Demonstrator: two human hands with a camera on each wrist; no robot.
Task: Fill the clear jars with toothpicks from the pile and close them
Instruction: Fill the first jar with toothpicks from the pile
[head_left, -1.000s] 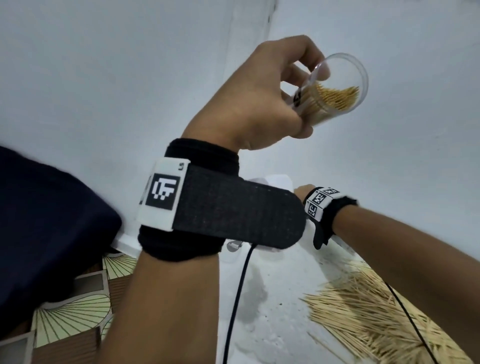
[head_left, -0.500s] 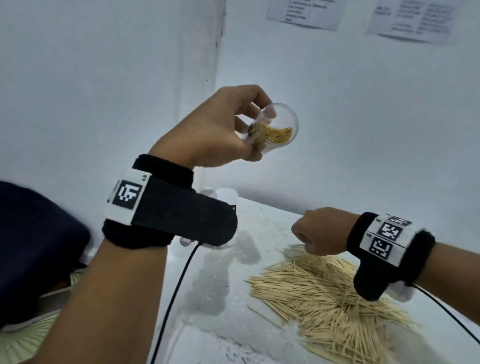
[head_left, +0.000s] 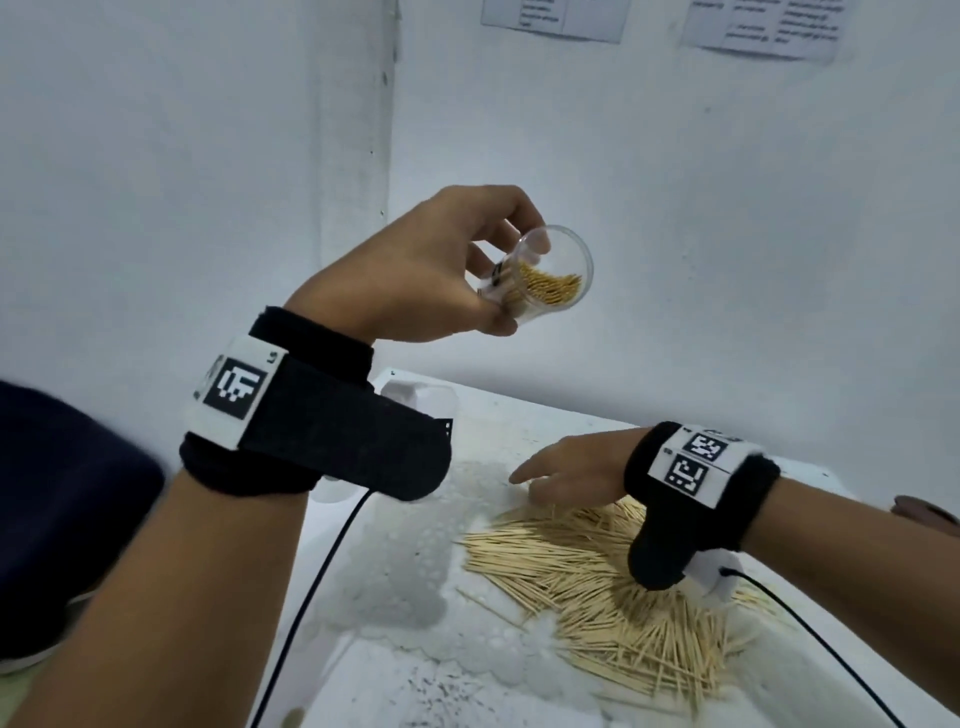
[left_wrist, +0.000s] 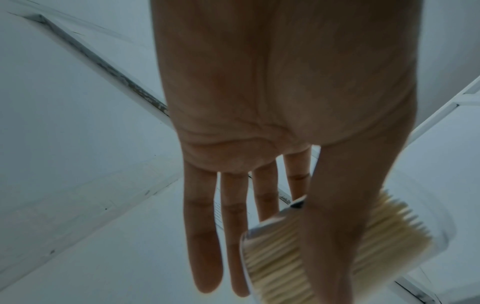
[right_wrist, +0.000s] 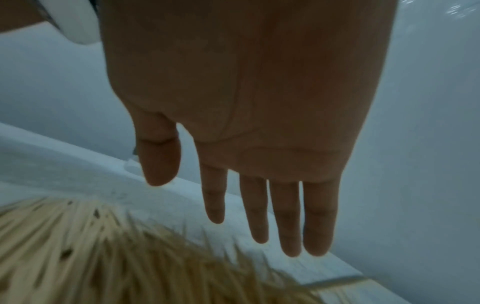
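Observation:
My left hand (head_left: 498, 280) holds a clear jar (head_left: 550, 280) up in the air, well above the table, between thumb and fingers. The jar is tilted, its open mouth to the right, and partly filled with toothpicks. In the left wrist view the thumb crosses the jar (left_wrist: 389, 236) while my left hand's (left_wrist: 285, 205) other fingers stretch behind it. My right hand (head_left: 550, 478) hovers low over the far edge of the toothpick pile (head_left: 597, 597), fingers straight and holding nothing. The right wrist view shows my right hand (right_wrist: 246, 216) spread above the pile (right_wrist: 130, 257).
The pile lies on a white table (head_left: 395, 571) set in a white-walled corner. Something clear and pale (head_left: 415, 400) stands partly hidden behind my left wrist strap. Papers (head_left: 550, 21) hang on the wall. A dark blue cloth (head_left: 67, 493) lies left, a brownish object (head_left: 924, 512) at the right edge.
My right hand, curled into a fist half a second ago, has spread its fingers and dropped onto the pile's far edge. The left hand keeps the jar raised, a little lower in the view.

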